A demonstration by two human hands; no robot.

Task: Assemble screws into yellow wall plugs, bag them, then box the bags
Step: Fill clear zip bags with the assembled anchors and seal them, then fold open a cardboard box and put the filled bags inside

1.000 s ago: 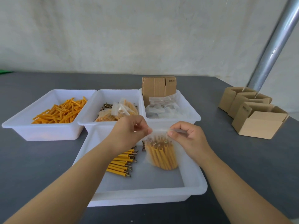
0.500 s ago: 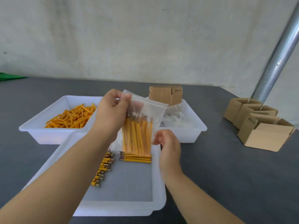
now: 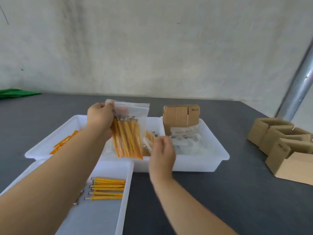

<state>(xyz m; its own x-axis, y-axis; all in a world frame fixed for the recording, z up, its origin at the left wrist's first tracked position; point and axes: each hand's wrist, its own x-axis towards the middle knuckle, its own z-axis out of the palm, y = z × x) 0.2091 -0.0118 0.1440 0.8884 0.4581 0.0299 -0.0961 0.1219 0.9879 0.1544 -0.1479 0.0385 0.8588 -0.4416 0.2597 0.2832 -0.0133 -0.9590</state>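
My left hand [image 3: 101,118] grips the top left of a clear zip bag [image 3: 130,133] packed with yellow plugs that have screws in them. It holds the bag upright over the middle white tray [image 3: 135,162]. My right hand [image 3: 162,154], blurred, hangs just right of the bag's lower edge with fingers loosely curled and nothing in it. Several assembled plugs [image 3: 107,189] lie in the near white tray [image 3: 126,184]. Loose yellow plugs [image 3: 65,143] fill the left tray [image 3: 50,141].
The right tray [image 3: 218,150] holds empty clear bags [image 3: 185,139] and flat cardboard [image 3: 181,115]. Several open cardboard boxes [image 3: 288,150] stand at the right on the grey table [image 3: 220,192]. A metal pole [image 3: 298,87] rises behind them.
My left hand has carried the filled bag up and away over the middle tray. My right hand let go of the bag and now hangs beside it. The view shifted right.
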